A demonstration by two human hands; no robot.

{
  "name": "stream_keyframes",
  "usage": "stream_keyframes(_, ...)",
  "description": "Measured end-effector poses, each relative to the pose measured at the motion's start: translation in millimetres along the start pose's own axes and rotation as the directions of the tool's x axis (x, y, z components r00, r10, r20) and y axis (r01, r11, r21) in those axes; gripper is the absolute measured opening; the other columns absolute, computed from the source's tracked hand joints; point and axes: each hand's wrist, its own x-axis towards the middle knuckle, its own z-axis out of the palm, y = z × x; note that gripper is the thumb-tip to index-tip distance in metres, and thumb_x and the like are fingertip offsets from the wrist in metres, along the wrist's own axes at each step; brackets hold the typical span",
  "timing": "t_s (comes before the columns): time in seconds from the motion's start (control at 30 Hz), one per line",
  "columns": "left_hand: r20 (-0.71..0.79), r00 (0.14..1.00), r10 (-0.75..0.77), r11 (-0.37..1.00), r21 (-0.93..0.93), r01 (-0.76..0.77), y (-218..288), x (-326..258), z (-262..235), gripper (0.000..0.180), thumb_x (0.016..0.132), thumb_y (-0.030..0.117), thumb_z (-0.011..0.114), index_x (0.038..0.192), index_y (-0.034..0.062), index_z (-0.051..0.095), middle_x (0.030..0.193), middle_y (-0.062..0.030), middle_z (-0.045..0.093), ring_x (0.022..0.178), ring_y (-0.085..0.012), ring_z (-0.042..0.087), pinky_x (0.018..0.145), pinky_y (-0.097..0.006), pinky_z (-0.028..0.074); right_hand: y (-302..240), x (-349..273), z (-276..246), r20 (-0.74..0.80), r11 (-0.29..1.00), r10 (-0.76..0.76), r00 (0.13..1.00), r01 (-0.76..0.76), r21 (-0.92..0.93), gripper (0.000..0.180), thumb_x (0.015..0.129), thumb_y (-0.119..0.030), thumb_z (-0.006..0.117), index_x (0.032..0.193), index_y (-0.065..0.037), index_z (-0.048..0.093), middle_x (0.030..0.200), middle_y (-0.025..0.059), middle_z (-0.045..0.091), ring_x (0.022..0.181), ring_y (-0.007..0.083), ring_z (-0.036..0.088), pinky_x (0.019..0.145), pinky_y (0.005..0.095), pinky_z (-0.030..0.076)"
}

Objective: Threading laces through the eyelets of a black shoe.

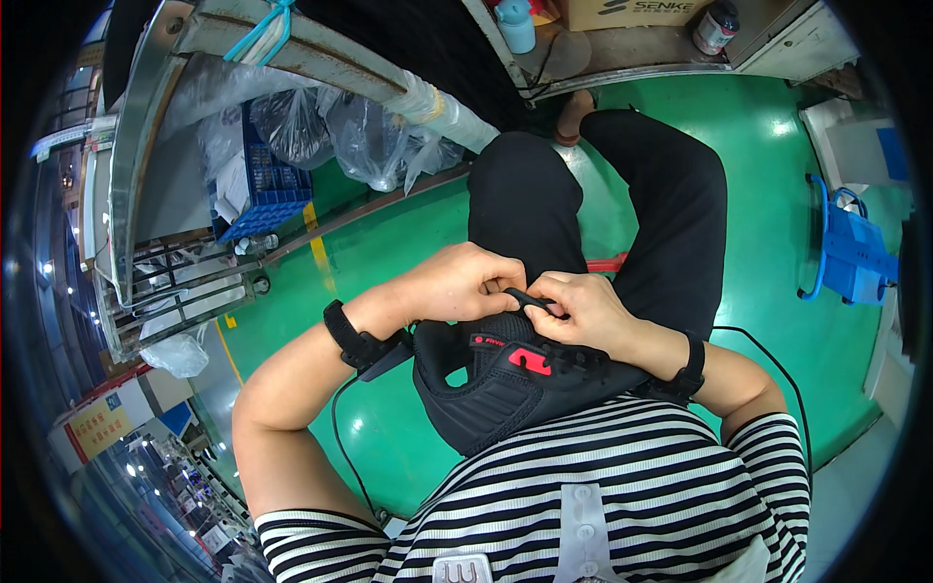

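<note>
A black shoe (486, 384) with red accents rests between my striped top and my thighs, its round collar opening facing left. At the shoe's far edge, the fingers of my left hand (452, 282) are closed in a pinch on a short black strip (526, 299). My right hand (583, 313) pinches the same strip from the other side, thumb and fingertips pressed together. Whether the strip is a lace end or part of the tongue I cannot tell. Both wrists wear black bands with cables, and the right forearm hides part of the shoe.
To the left stands a metal rack with a blue crate (277, 185) and clear plastic bags (364, 136). A bench (622, 53) at the far side carries a carton, a light-blue bottle and a dark jar. A blue trolley-like object (855, 248) is on the green floor at right.
</note>
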Motion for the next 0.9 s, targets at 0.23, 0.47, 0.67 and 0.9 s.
stream_keyframes(0.23, 0.039, 0.999, -0.037, 0.996, 0.086, 0.034, 7.3, 2.1, -8.5, 0.011, 0.082, 0.013, 0.070, 0.088, 0.0051, 0.065, 0.068, -0.0100, 0.065, 0.062, -0.0220, 0.064, 0.059, -0.035, 0.047, -1.9, 2.6, 1.6, -0.062, 0.998, 0.027, 0.998, -0.024, 0.054, 0.017, 0.080, -0.019, 0.069, 0.084, -0.003, 0.066, 0.068, 0.0078, 0.060, 0.053, 0.0242, 0.060, 0.049, 0.0345, 0.046)
stream_keyframes(0.47, 0.024, 0.999, -0.023, 0.983, 0.184, 0.018, 14.1, 1.3, -8.8, 0.012, 0.081, 0.012, 0.070, 0.088, 0.0040, 0.064, 0.072, -0.0119, 0.066, 0.066, -0.0243, 0.067, 0.059, -0.035, 0.049, -0.5, 4.3, 4.5, -0.106, 0.998, -0.065, 0.992, 0.063, -0.021, 0.015, 0.080, -0.016, 0.067, 0.083, -0.002, 0.064, 0.067, 0.0092, 0.060, 0.053, 0.0253, 0.061, 0.049, 0.0357, 0.047)
stream_keyframes(0.67, -0.036, 0.999, 0.031, 0.953, 0.303, -0.018, 13.4, -4.1, -2.3, 0.012, 0.081, 0.012, 0.066, 0.091, 0.0050, 0.065, 0.073, -0.0128, 0.066, 0.064, -0.0274, 0.065, 0.058, -0.037, 0.049, 5.0, 8.0, 4.5, -0.079, 0.992, -0.121, 0.990, 0.116, -0.055, 0.013, 0.079, -0.014, 0.066, 0.080, -0.002, 0.062, 0.064, 0.0091, 0.057, 0.051, 0.0249, 0.058, 0.047, 0.0358, 0.044)
stream_keyframes(0.9, -0.003, 0.993, 0.121, 0.934, 0.338, -0.113, 11.0, -0.3, -4.8, 0.014, 0.081, 0.011, 0.065, 0.094, 0.0064, 0.066, 0.072, -0.0130, 0.065, 0.065, -0.0315, 0.064, 0.058, -0.040, 0.049, 2.9, 5.2, 8.7, -0.076, 0.976, -0.102, 0.992, 0.085, -0.202, 0.020, 0.085, -0.020, 0.060, 0.074, -0.004, 0.058, 0.066, 0.0084, 0.060, 0.056, 0.0286, 0.062, 0.050, 0.0397, 0.047)
